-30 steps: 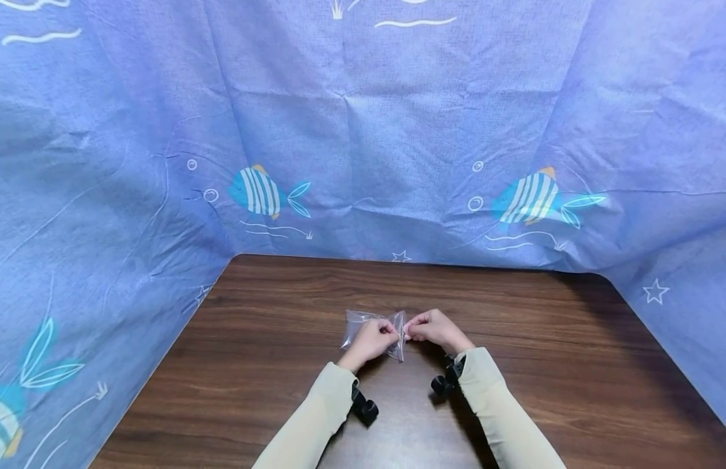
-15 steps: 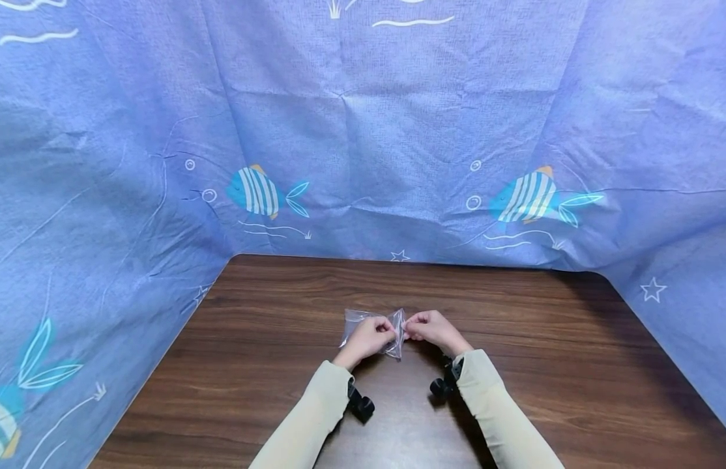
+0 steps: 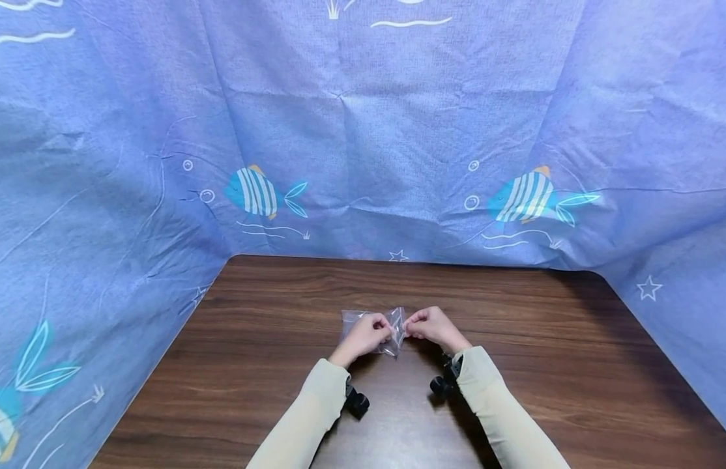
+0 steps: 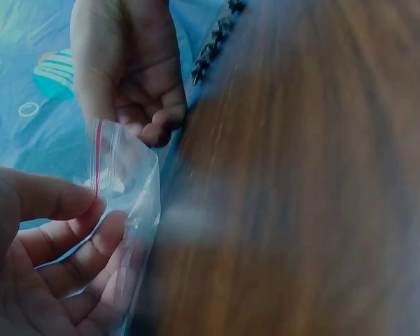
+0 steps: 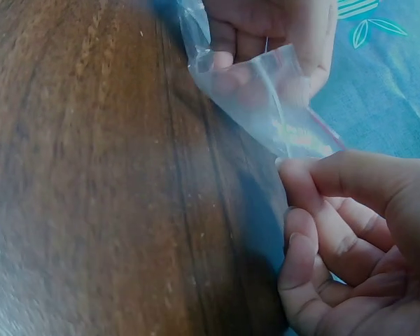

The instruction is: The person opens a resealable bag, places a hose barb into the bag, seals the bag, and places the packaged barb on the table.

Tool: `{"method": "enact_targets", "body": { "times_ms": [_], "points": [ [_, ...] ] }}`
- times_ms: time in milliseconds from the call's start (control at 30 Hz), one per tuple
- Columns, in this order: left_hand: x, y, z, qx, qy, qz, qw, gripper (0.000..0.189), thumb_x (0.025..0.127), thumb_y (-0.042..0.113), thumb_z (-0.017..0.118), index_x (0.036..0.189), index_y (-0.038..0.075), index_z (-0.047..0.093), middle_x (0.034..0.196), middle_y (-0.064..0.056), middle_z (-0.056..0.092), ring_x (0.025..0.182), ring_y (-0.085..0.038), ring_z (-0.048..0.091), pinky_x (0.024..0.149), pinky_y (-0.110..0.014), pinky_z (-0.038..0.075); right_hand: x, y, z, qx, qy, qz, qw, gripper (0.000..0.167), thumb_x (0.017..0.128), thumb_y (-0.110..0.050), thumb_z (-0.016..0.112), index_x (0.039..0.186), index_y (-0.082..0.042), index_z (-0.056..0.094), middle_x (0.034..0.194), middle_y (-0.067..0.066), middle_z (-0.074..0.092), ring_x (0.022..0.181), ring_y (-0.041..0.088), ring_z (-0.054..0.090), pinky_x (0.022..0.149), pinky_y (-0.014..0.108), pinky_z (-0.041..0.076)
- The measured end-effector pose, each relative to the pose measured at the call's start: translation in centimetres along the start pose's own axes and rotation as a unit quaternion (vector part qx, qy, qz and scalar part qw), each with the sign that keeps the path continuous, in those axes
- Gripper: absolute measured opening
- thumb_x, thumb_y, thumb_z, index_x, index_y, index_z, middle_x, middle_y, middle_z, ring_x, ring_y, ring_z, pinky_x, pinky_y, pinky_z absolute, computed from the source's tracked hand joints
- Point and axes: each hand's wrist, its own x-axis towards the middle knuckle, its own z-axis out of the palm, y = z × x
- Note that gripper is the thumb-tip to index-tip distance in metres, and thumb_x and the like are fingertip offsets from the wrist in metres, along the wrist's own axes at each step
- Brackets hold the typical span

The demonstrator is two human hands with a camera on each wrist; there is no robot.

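Note:
A clear zip bag (image 3: 396, 319) with a red line along its mouth is held between both hands, just over the table. My left hand (image 3: 365, 335) pinches one side of the mouth between thumb and forefinger, and the bag's body (image 4: 143, 199) hangs past its other fingers. The right hand (image 3: 436, 327) pinches the opposite edge of the mouth with thumb and fingertip; its other fingers (image 5: 343, 234) are curled beneath. In the right wrist view the red-lined zip strip (image 5: 325, 131) runs up to the right fingertips. Nothing can be made out inside the bag.
The dark wood-grain table (image 3: 269, 299) spreads around both hands. Blue fish-print cloth (image 3: 363, 130) hangs behind it and at both sides. A black wrist camera (image 3: 357, 402) sits under the left sleeve, another black camera (image 3: 441, 386) under the right.
My left hand has shifted slightly left with its side of the bag, and the mouth looks a little wider. The right hand stays nearly in place, still pinching the edge.

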Motion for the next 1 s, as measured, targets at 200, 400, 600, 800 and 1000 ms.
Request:
{"method": "enact_targets", "body": {
  "times_ms": [200,400,600,800,1000],
  "points": [
    [0.0,-0.1,-0.8,0.012,-0.002,0.009,0.9999,0.011,0.085,0.012,0.064,0.078,0.004,0.065,0.073,0.0,0.058,0.067,-0.009,0.047,0.062,-0.021,0.039,0.3,0.4,-0.2,-0.024,0.01,0.006,0.9997,0.013,0.079,0.0,0.066,0.087,0.009,0.071,0.068,0.006,0.07,0.057,0.006,0.051,0.054,0.02,0.043],
    [0.2,-0.7,-1.6,0.022,-0.028,0.02,0.9991,0.01,0.085,0.012,0.061,0.077,0.006,0.064,0.072,0.003,0.056,0.066,-0.007,0.047,0.062,-0.02,0.04,0.3,0.0,-0.7,-0.054,-0.007,-0.001,0.9985,0.012,0.082,-0.003,0.066,0.087,0.006,0.073,0.071,0.008,0.072,0.058,0.007,0.053,0.055,0.021,0.044],
    [0.4,-1.1,-2.2,0.026,-0.04,0.04,0.9981,0.008,0.084,0.009,0.061,0.077,0.006,0.064,0.071,0.005,0.055,0.063,-0.005,0.048,0.06,-0.019,0.041,0.3,0.0,-1.0,-0.073,-0.024,-0.026,0.9967,0.013,0.082,-0.003,0.065,0.087,0.007,0.073,0.072,0.012,0.072,0.059,0.005,0.052,0.054,0.02,0.042],
    [0.4,-1.6,-2.6,0.037,-0.027,0.043,0.998,0.009,0.082,0.011,0.063,0.074,0.009,0.066,0.07,0.005,0.058,0.064,-0.005,0.049,0.063,-0.02,0.042,0.1,0.1,-1.3,-0.084,-0.024,-0.024,0.9959,0.012,0.079,-0.003,0.065,0.083,0.005,0.073,0.067,0.006,0.07,0.056,0.005,0.05,0.052,0.02,0.041],
    [0.3,-1.9,-3.1,0.037,-0.023,0.033,0.9985,0.009,0.08,0.012,0.064,0.071,0.011,0.066,0.069,0.007,0.058,0.064,-0.006,0.049,0.065,-0.021,0.042,-0.2,-0.2,-1.5,-0.1,-0.025,-0.016,0.9946,0.01,0.077,-0.003,0.066,0.081,0.002,0.074,0.063,-0.003,0.066,0.055,0.005,0.048,0.05,0.018,0.039]
  ]
}}
